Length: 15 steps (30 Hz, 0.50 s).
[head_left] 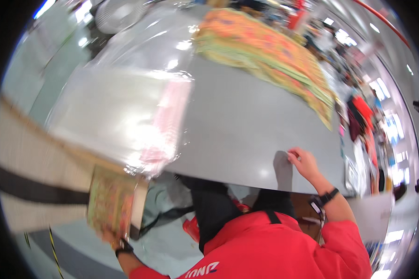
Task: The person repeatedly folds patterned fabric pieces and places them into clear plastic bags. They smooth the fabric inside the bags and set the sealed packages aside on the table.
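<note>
Low at the left, beside the table, my left hand (108, 236) grips the lower edge of a flat folded patterned cloth (109, 200), green and orange, seemingly in a clear sleeve. Its fingers are partly hidden by the cloth. My right hand (303, 162) hovers at the near right edge of the grey table (237, 125), loosely bent, fingers apart, with nothing in it. A stack of clear plastic bags (111, 107) with a pink strip lies on the table's left side. Across the far side stretches an orange, yellow and green patterned cloth (265, 46).
A pale box edge (138, 204) shows beside the folded cloth. A white fan (118, 15) stands at the far left. Red and dark garments (364, 111) hang or lie beyond the table's right end. A white panel (370, 214) is at the lower right.
</note>
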{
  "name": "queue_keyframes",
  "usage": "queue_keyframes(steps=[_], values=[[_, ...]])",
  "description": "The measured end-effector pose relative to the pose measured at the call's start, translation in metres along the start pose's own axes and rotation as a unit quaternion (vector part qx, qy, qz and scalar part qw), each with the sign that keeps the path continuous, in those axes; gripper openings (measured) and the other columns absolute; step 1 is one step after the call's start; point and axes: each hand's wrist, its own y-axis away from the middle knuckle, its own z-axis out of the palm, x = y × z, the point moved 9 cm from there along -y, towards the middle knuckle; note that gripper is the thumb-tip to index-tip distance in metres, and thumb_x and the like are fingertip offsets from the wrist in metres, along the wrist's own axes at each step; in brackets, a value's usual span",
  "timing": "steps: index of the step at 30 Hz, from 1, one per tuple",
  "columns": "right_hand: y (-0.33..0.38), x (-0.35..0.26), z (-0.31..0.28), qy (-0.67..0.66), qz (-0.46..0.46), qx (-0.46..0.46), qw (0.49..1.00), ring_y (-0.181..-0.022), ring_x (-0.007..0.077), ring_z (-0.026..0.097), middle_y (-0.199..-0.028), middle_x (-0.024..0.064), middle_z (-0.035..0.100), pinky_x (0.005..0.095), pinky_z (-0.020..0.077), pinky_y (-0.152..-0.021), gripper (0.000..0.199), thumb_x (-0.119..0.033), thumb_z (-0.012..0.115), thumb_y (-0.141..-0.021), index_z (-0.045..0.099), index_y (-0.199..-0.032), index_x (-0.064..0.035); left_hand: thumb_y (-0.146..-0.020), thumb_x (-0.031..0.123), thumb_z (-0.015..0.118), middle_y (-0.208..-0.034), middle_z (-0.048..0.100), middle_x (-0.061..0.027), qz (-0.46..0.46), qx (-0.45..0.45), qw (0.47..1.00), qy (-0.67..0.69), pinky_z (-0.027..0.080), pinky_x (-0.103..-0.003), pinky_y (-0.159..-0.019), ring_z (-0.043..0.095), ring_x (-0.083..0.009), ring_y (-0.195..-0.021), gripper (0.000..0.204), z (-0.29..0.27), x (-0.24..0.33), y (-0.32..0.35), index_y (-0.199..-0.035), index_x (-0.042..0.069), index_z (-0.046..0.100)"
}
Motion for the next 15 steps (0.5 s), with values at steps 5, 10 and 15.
queue_keyframes(steps=[5, 10, 15], values=[[0.022, 0.179, -0.019, 0.032, 0.148, 0.181, 0.972, -0.082, 0.0302, 0.069, -0.087, 0.0133, 0.072, 0.0413, 0.054, -0.073, 0.021, -0.027, 0.069, -0.099, 0.068, -0.101, -0.0055, -0.105, 0.026, 0.067, -0.137, 0.062, -0.0236, 0.391, 0.258, 0.865, -0.179, 0.055, -0.042, -0.103, 0.063, -0.0333, -0.121, 0.051, 0.021, 0.171, 0.058, -0.142, -0.007, 0.054], [0.002, 0.271, -0.04, 0.056, 0.208, 0.251, 0.944, -0.086, 0.0377, 0.067, -0.09, 0.0166, 0.07, 0.0463, 0.0527, -0.076, 0.029, -0.033, 0.067, -0.1, 0.064, -0.101, -0.0045, -0.113, 0.017, 0.049, -0.127, 0.059, -0.0151, 0.589, -0.066, 0.8, -0.095, 0.055, -0.035, -0.097, 0.063, -0.0253, -0.112, 0.029, 0.258, 0.325, 0.227, -0.128, -0.005, 0.059], [-0.025, 0.264, -0.048, 0.109, 0.211, 0.245, 0.94, -0.091, 0.0414, 0.065, -0.097, 0.0171, 0.067, 0.0493, 0.0514, -0.077, 0.022, -0.025, 0.06, -0.104, 0.059, -0.098, -0.003, -0.104, 0.008, 0.063, -0.115, 0.068, -0.0075, 0.515, -0.47, 0.688, -0.202, 0.056, -0.026, -0.074, 0.07, -0.0141, -0.091, 0.021, 0.577, 0.304, 0.394, -0.121, -0.003, 0.068]])
